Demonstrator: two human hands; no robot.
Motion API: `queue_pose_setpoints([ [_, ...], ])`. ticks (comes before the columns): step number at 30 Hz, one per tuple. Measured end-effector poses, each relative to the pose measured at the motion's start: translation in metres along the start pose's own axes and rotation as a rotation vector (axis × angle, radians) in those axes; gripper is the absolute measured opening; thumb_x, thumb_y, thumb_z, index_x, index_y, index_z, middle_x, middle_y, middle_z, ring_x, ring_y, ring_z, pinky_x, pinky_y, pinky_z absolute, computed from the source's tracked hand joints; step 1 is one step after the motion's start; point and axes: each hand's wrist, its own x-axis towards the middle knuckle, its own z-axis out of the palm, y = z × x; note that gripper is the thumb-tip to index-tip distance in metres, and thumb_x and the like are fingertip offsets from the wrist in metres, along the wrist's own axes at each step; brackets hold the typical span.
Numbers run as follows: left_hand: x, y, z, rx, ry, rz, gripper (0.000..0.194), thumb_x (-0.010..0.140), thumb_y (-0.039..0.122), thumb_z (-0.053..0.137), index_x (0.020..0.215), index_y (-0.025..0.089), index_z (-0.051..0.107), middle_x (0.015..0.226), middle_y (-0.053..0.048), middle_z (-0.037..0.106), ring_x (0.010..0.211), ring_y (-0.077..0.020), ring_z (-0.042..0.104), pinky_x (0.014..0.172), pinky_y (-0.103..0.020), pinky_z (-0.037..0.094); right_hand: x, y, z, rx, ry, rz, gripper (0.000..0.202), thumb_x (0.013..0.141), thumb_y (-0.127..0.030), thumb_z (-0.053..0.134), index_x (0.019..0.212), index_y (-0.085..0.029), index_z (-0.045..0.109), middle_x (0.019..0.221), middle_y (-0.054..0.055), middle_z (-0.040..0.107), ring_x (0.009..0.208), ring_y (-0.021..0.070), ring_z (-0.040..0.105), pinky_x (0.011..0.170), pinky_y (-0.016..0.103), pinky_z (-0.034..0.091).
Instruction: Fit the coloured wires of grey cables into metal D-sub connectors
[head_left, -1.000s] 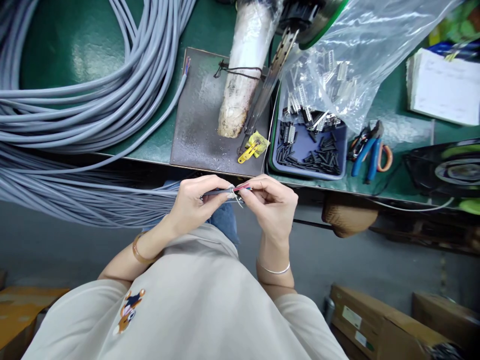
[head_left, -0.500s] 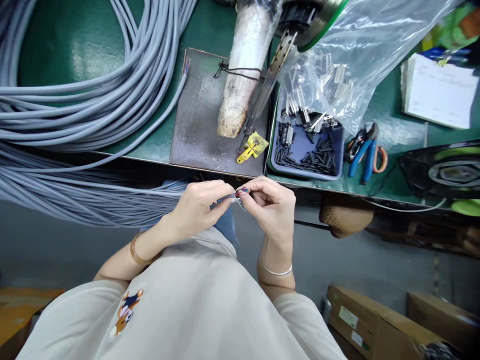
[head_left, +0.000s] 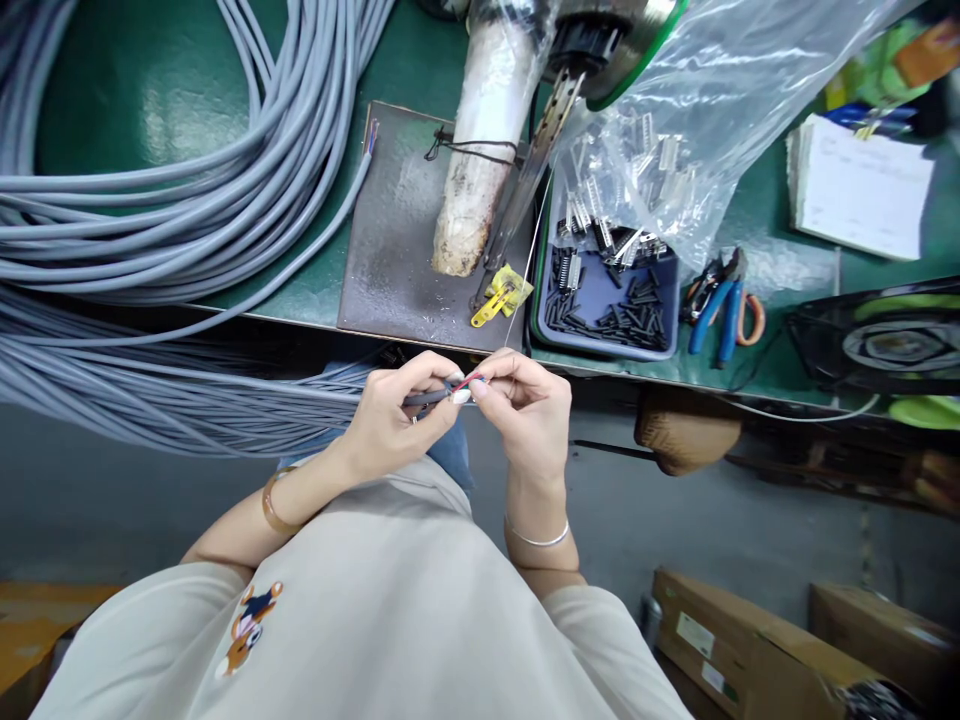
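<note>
Holding gray cable (head_left: 426,398); the notepad (head_left: 862,195) bears illegible writing.

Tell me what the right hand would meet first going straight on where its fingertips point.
The right hand points leftward, pinching coloured wires; just past these it would probably meet the left hand, which holds the grey cable. Exact depth is hard to judge.

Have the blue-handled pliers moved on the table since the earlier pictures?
No. The blue-handled pliers lie just right of the blue tray, as before; I see no shift against it.
</note>
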Motion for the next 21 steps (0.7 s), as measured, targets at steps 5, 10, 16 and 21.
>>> queue_pose_setpoints([
  [5, 0.004, 0.005, 0.004, -0.074, 0.072, -0.094, 0.011, 0.088, 0.026, 0.066, 0.082, 0.016, 0.066, 0.067, 0.002, 0.058, 0.054, -0.0067, 0.048, 0.050, -0.017, 0.039, -0.002, 0.002, 0.003, -0.057, 0.024, -0.099, 0.015, 0.087, -0.032, 0.072, 0.077, -0.021, 0.072, 0.073, -0.002, 0.061, 0.049, 0.0053, 0.035, 0.045, 0.025, 0.025],
  [10, 0.006, 0.009, 0.008, -0.146, 0.121, -0.162, 0.012, 0.084, 0.025, 0.067, 0.077, 0.016, 0.063, 0.064, 0.003, 0.054, 0.053, -0.0063, 0.043, 0.049, -0.017, 0.038, -0.004, 0.004, 0.007, -0.187, 0.105, -0.233, 0.013, 0.089, -0.031, 0.071, 0.080, -0.021, 0.071, 0.075, -0.002, 0.062, 0.050, 0.0062, 0.034, 0.047, 0.026, 0.027],
  [16, 0.008, 0.011, 0.006, -0.176, 0.135, -0.162, 0.014, 0.075, 0.023, 0.070, 0.067, 0.016, 0.060, 0.057, 0.004, 0.051, 0.049, -0.0053, 0.038, 0.044, -0.017, 0.031, 0.000, 0.007, 0.007, -0.019, 0.035, -0.120, 0.023, 0.088, -0.037, 0.072, 0.074, -0.020, 0.068, 0.070, -0.002, 0.060, 0.053, 0.0075, 0.043, 0.047, 0.023, 0.031],
  [21, 0.010, 0.005, -0.001, -0.205, 0.165, -0.165, 0.015, 0.076, 0.023, 0.072, 0.066, 0.016, 0.063, 0.055, 0.003, 0.053, 0.049, -0.0059, 0.041, 0.047, -0.018, 0.033, 0.002, 0.000, -0.007, -0.053, 0.211, -0.171, 0.028, 0.095, -0.045, 0.064, 0.086, -0.021, 0.072, 0.067, -0.002, 0.063, 0.053, 0.0089, 0.048, 0.051, 0.023, 0.038],
])
